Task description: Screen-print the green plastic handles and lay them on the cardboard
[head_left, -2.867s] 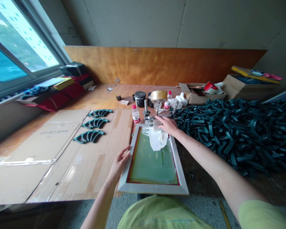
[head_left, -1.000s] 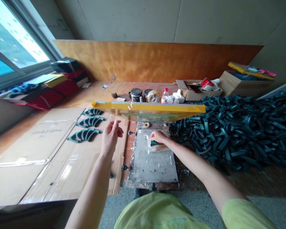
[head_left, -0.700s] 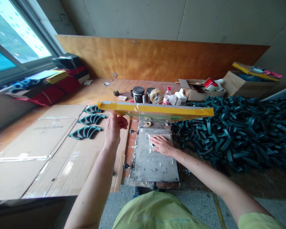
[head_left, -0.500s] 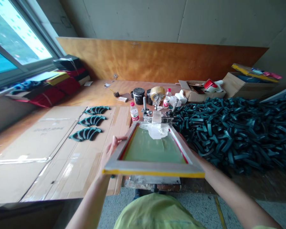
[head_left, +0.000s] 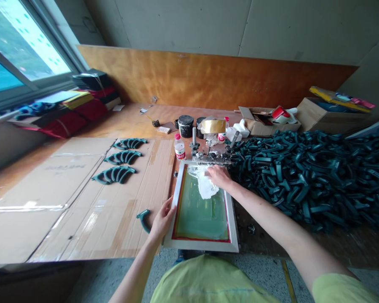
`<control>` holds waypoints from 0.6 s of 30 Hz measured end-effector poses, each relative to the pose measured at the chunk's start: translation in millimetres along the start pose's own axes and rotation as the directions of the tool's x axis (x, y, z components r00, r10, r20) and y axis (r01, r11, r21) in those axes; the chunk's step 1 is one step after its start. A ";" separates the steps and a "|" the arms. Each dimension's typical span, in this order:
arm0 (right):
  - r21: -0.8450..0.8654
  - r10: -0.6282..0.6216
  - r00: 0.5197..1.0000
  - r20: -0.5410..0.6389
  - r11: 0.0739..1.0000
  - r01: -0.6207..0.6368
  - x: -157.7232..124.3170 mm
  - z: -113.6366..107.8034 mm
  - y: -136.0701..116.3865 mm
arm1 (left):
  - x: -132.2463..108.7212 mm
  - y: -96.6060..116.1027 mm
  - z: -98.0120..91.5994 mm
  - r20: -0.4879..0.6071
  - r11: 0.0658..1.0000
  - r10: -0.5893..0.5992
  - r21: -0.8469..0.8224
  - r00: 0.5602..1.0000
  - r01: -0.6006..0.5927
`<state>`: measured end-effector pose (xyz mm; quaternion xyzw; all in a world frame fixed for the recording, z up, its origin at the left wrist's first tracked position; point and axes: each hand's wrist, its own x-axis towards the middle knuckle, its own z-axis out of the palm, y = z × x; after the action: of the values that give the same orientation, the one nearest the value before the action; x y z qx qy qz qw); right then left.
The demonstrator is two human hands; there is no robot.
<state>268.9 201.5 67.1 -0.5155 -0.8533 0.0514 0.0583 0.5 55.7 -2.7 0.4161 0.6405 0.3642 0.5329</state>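
A screen-printing frame (head_left: 232, 219) with a green mesh lies flat in front of me, hinged at its far end. White ink (head_left: 205, 189) is smeared at the far end of the mesh. My right hand (head_left: 220, 176) is curled over a white-smeared squeegee (head_left: 206, 171) there. My left hand (head_left: 162, 218) rests with stretched fingers against the frame's left rail. A single dark green curved part (head_left: 143, 219) lies on the cardboard just left of that hand.
A big heap of dark green parts (head_left: 303, 168) fills the right side. Three rows of printed parts (head_left: 120, 158) lie on the cardboard sheet (head_left: 66, 198). A water bottle (head_left: 179, 147), black tins (head_left: 185, 125), a tape roll (head_left: 213, 125) and boxes (head_left: 265, 120) stand behind the frame.
The frame was tilted up while my right hand worked on the plate beneath it; now it is lowered flat. My right hand has moved to the squeegee, my left to the rail.
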 end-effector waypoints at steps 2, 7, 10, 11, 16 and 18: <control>0.039 -0.141 0.990 0.001 0.989 0.141 -24.9 2.3 3.2 | -2.1 1.5 0.1 -0.007 1.000 0.001 -0.008 1.000 -0.001; 0.136 -0.384 0.920 0.077 0.918 0.372 -52.1 -13.7 16.4 | -5.0 6.7 2.8 -0.029 0.999 0.009 -0.030 1.000 -0.010; 0.130 -0.300 0.952 0.065 0.948 0.290 -41.0 -17.2 14.7 | -7.2 11.7 3.4 -0.020 0.999 0.029 -0.025 0.999 -0.030; 0.113 -0.259 0.966 0.028 0.961 0.254 -39.2 -14.3 12.0 | -8.3 13.8 3.4 -0.024 0.999 0.029 -0.030 0.999 -0.030; 0.082 -0.290 0.952 -0.097 0.951 0.298 -61.4 8.4 2.1 | -13.2 22.2 3.9 -0.022 0.996 -0.021 -0.086 1.000 0.019; 0.134 -0.304 0.948 -0.091 0.940 0.314 -64.7 6.3 5.3 | -14.1 23.9 4.1 -0.030 0.996 -0.028 -0.087 0.999 0.025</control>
<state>302.5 146.5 57.0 -0.3708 -0.9151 0.0866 0.1328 9.2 52.1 23.8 0.3784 0.6376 0.3911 0.5454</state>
